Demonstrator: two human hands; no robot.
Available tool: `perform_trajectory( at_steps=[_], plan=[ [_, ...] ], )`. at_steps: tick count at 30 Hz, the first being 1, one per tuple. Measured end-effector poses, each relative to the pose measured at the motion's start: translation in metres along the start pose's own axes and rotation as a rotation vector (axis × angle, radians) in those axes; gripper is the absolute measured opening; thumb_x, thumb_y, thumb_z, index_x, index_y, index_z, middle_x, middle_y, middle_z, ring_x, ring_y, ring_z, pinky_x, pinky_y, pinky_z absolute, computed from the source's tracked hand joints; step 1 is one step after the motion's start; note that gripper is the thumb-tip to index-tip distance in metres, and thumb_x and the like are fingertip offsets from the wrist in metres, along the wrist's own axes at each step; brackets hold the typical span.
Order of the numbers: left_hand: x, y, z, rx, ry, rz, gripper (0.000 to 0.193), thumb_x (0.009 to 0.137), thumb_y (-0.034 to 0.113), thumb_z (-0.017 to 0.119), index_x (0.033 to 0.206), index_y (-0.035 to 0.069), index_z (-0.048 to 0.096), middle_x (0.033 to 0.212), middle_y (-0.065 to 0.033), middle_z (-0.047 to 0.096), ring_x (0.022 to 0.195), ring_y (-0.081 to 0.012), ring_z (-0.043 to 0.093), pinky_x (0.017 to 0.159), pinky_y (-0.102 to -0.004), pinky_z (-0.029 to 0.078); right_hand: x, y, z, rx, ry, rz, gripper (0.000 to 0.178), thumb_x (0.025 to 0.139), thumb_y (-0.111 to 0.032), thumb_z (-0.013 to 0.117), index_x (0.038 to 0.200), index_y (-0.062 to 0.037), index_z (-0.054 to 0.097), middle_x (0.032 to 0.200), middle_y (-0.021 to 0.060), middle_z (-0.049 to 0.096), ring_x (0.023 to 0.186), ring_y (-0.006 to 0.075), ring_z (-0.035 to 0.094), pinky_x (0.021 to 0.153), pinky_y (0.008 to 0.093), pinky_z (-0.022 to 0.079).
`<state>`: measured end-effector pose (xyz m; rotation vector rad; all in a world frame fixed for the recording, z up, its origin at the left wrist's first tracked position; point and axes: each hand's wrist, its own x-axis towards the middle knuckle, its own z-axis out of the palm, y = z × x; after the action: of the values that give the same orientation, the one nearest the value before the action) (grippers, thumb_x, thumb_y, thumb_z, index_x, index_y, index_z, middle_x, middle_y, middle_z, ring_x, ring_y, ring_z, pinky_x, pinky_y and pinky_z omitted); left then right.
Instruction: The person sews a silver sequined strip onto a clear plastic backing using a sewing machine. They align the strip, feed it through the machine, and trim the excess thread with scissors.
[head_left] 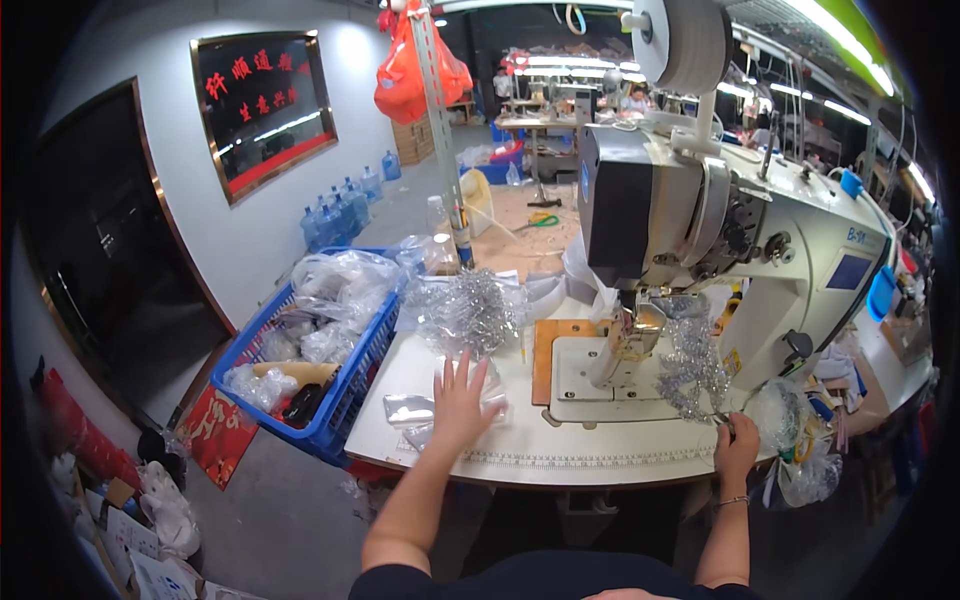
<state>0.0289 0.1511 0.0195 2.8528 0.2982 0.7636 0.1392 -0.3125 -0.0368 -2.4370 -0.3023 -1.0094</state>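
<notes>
My left hand [460, 408] has its fingers spread over shiny, silvery-clear plastic pieces [408, 408] on the white sewing table [500, 440]. Just beyond its fingertips lies a pile of silver tinsel-like material [470, 312]. At the table's front right, my right hand [738, 445] is closed around a small dark tool [729, 430], mostly hidden by the fingers. More silver glittery material [693, 370] hangs beside the sewing machine [655, 200], right above that hand. The machine's needle and presser foot area [625, 350] stands between my two hands.
A blue plastic basket [345, 400] full of clear bags stands left of the table. Behind are a metal post [445, 130], a board with green-handled scissors [541, 220] and blue water bottles [345, 210]. Clear plastic bundles [808, 475] hang at the table's right edge.
</notes>
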Motion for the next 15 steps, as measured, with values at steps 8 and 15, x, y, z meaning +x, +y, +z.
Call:
perform_trajectory(
  at_steps=[8,15],
  plan=[
    [-0.061,0.012,0.015,-0.187,0.556,0.115,0.016,0.075,0.007,0.068,0.091,0.004,0.066,0.099,-0.0113,0.062,0.109,-0.0358,0.054,0.093,-0.0442,0.044,-0.009,0.009,0.007,0.160,0.359,-0.040,0.008,0.080,-0.001,0.061,0.088,0.0016,0.060,0.089,0.0137,0.062,0.084,0.0314,0.057,0.079,0.0391,0.044],
    [-0.147,0.082,0.058,-0.473,0.228,0.779,0.017,0.077,0.012,0.062,0.093,0.015,0.065,0.093,-0.0076,0.063,0.090,-0.0235,0.062,0.080,-0.0426,0.049,-0.092,-0.052,0.008,0.220,-0.089,-0.247,0.013,0.072,-0.012,0.060,0.083,-0.0054,0.059,0.084,0.0089,0.055,0.085,0.0311,0.052,0.079,0.0446,0.039]
  ],
)
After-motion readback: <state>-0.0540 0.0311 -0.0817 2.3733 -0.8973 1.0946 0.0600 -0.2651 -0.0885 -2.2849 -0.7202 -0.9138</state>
